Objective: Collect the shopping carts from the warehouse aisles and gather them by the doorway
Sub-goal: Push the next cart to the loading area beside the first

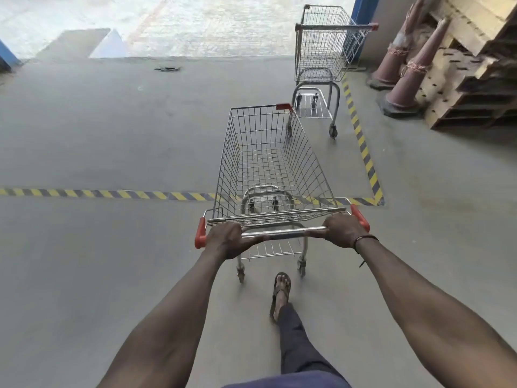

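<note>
An empty wire shopping cart (268, 169) with red handle ends stands right in front of me on the grey floor. My left hand (228, 239) grips the left part of its metal handle bar (285, 233), and my right hand (345, 229) grips the right part. A second empty cart (321, 51) stands farther ahead to the right, near a blue door post (363, 9), its handle toward the right. The front of my cart points at the second cart's base, a short gap apart.
Yellow-black floor tape (362, 144) runs across under my cart and turns up the right side. Two faded traffic cones (405, 77) and stacked wooden pallets (475, 79) fill the right. The bright doorway opening (195, 23) lies ahead, with a small ramp (81, 43) at left. My sandalled foot (281, 289) steps behind the cart.
</note>
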Demonstrator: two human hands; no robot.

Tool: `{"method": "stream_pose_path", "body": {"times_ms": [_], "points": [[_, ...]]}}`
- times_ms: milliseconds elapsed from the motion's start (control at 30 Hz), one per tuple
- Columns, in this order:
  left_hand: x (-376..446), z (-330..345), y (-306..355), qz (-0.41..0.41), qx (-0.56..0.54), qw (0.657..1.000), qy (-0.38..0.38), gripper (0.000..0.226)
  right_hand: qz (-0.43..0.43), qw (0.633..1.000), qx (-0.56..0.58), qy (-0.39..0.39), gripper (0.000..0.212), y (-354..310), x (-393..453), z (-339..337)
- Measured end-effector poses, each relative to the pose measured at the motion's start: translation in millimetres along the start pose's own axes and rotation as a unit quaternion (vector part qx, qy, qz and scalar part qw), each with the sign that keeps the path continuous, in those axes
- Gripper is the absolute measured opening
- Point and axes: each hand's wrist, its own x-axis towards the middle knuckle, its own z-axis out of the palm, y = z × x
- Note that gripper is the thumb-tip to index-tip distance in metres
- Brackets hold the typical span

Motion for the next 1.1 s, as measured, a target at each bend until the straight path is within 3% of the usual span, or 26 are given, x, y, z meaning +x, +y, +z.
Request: {"method": "stream_pose_path", "body": {"times_ms": [400, 667, 1100], "points": [[272, -88, -68, -0.035, 0.005, 0.999, -0.014, 0.093, 0.002, 0.999, -0.017, -0.032, 0.134, 39, 287, -120], [447, -137, -131, -0.027, 0.025, 0.999, 0.007, 0.094, 0.003, 0.998, -0.055, -0.024, 0.106, 46, 458, -188], [726, -237, -248, 0.003, 0.008, 1.0, 0.006, 0.092, 0.014, 1.0, 0.009, -0.011, 0.101, 42, 729, -295]]}}
